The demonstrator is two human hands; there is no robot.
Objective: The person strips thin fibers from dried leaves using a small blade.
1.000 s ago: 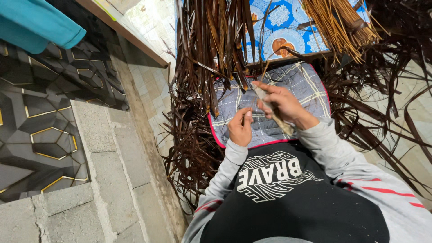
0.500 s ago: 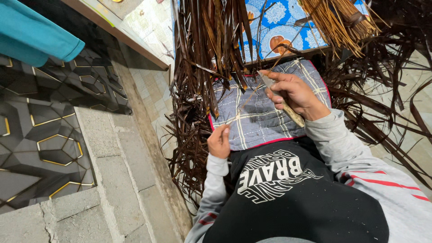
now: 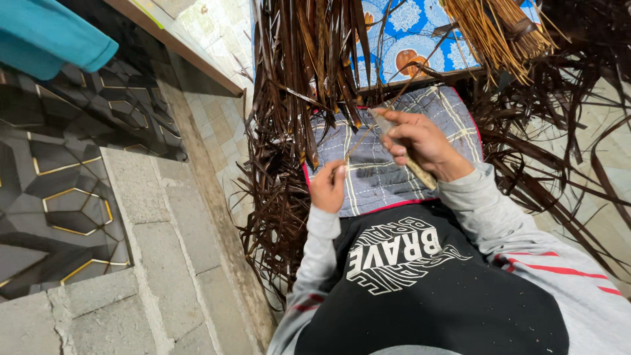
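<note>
The right hand (image 3: pixel 420 141) was closed around a pale, flat tool (image 3: pixel 406 152) with a wooden handle (a knife, by the look of it, though the blade edge was too blurred to be sure), its tip up near the top of the checked cloth (image 3: pixel 388 171) and its handle end sticking out below the wrist. The left hand (image 3: pixel 328 187) was pinched shut on the lower end of a thin pale fibre strand (image 3: pixel 358 141), which ran up slantwise from the fingertips toward the tool's tip. Both hands were over the grey checked cloth with the red edging, which lay across the person's lap.

Against the picture from half a second before, the left hand had come up and inward: then it lay low at the cloth's left edge, well apart from the right hand, and now it sat higher on the cloth, near the right hand's wrist. The right hand had hardly shifted and kept the same grip on the tool.

A heap of dark brown leaf strips (image 3: pixel 302 79) hung over the cloth's left side and spread around the lap on both sides. Beyond the cloth lay a blue patterned mat (image 3: pixel 401 39), with a bundle of tan sticks (image 3: pixel 493 29) across its right part. To the left ran a concrete ledge (image 3: pixel 151 250).
</note>
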